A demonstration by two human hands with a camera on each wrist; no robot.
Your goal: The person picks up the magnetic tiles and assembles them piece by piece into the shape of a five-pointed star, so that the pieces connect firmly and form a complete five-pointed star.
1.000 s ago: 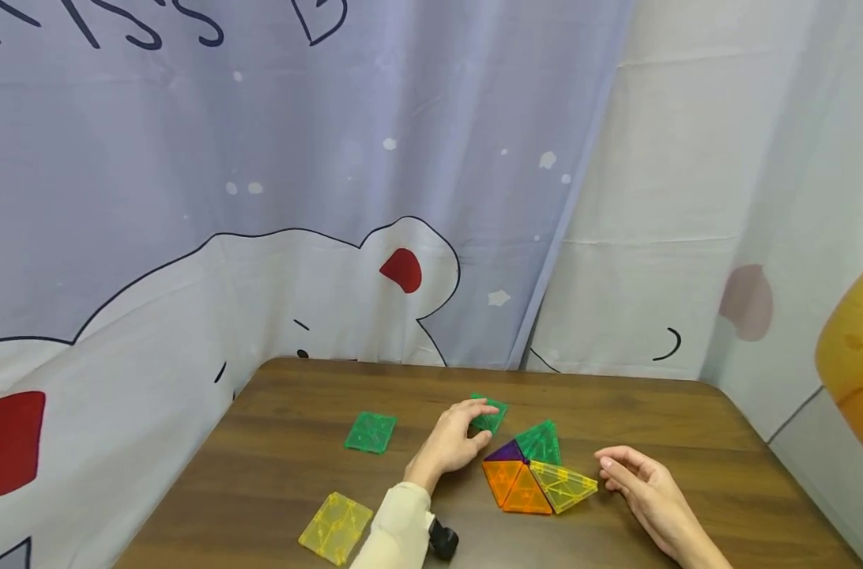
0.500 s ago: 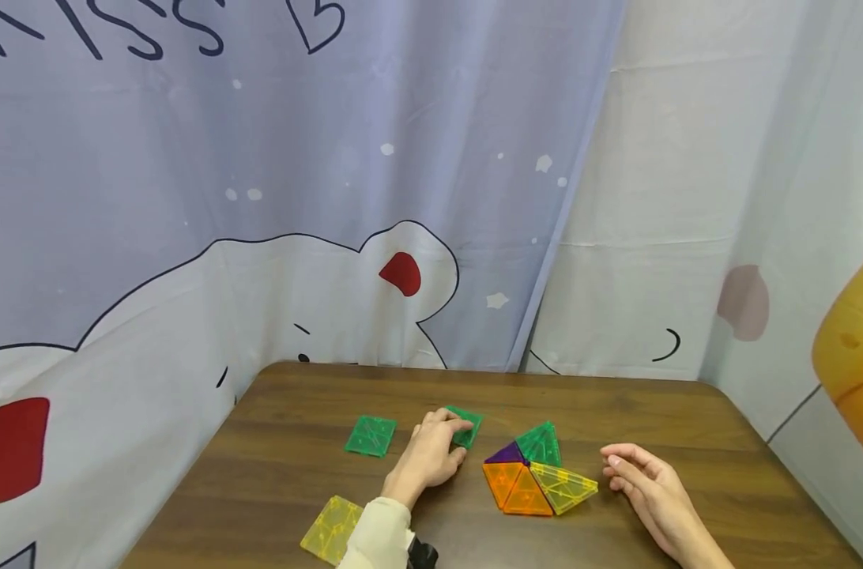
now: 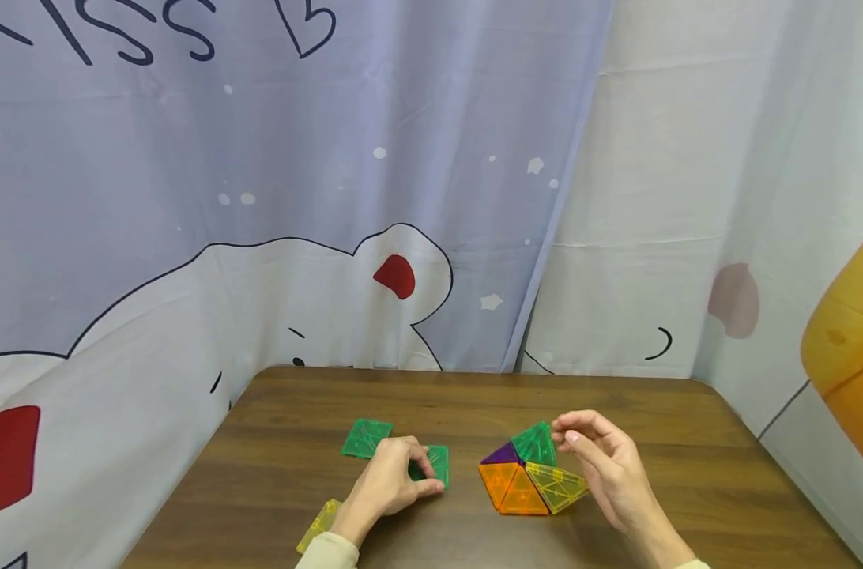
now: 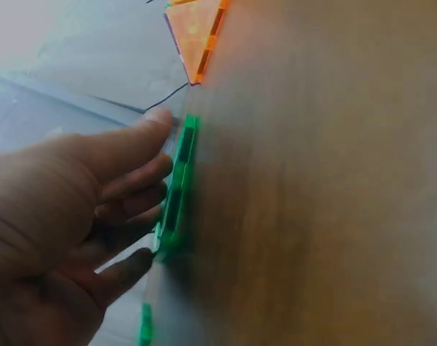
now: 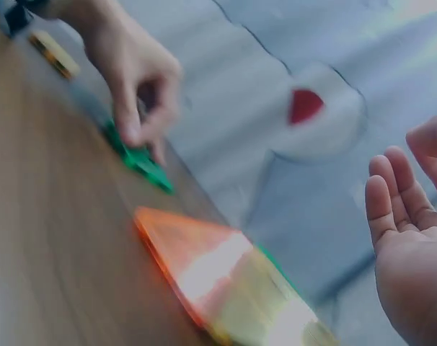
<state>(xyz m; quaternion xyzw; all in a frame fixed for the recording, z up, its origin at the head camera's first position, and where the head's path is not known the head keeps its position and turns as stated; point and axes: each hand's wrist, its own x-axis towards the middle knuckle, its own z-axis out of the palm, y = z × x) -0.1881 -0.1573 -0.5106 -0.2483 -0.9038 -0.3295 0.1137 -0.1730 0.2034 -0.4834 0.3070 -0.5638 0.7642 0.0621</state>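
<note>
Beside the joined tiles, my left hand (image 3: 392,478) holds a translucent green square magnetic tile (image 3: 439,465), thumb at its near edge and fingers over it. The left wrist view shows that tile (image 4: 179,191) edge-on under the fingertips. My right hand (image 3: 609,474) is held with loosely bent fingers and nothing in them, close by the green triangle tile (image 3: 536,444). That triangle adjoins a purple triangle (image 3: 503,454), two orange triangles (image 3: 524,496) and a yellow triangle (image 3: 555,486) in a fan shape, partly overlapped by the right hand.
Another green square tile (image 3: 366,437) lies behind the left hand. A yellow square tile (image 3: 319,525) sits at the front left, partly covered by the left wrist. The wooden table (image 3: 616,395) ends at a printed curtain (image 3: 403,118).
My left hand has drawn the green square tile leftward and nearer to me. The right hand has moved left and up, closer to the green triangle.
</note>
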